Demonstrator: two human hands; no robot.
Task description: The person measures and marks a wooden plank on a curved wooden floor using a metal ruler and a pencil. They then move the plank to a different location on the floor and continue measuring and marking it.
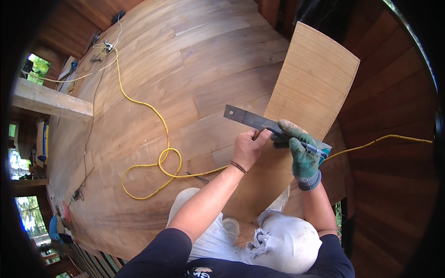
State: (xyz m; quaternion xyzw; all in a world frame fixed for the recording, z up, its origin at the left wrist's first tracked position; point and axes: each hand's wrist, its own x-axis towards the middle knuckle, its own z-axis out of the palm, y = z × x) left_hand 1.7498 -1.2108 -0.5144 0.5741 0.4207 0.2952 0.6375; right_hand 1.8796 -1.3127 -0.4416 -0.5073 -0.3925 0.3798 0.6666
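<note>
Carefully, we keep the metal ruler [273, 127] lying flat across the lower part of the thin plywood sheet [310, 78], which stands tilted on the plank floor [185, 69] in front of our knees. Our bare left hand [249, 148] presses its fingertips down on the ruler near its middle, fingers closed together on the blade rather than gripping round it. Our gloved right hand [301, 150] is closed around a pen [314, 149] with a blue end, its tip held just beside the ruler's edge; whether the tip touches the sheet we cannot tell. To do this well, we judge that the left hand must bear down firmly so the ruler cannot pivot, since only one point is pinned and the far end juts past the sheet's edge. We keep the pen leaning against the ruler's edge and draw in one even stroke. We also mind the yellow cable [157, 160] looped on the floor nearby, well apart from the sheet's face but running behind it.
</note>
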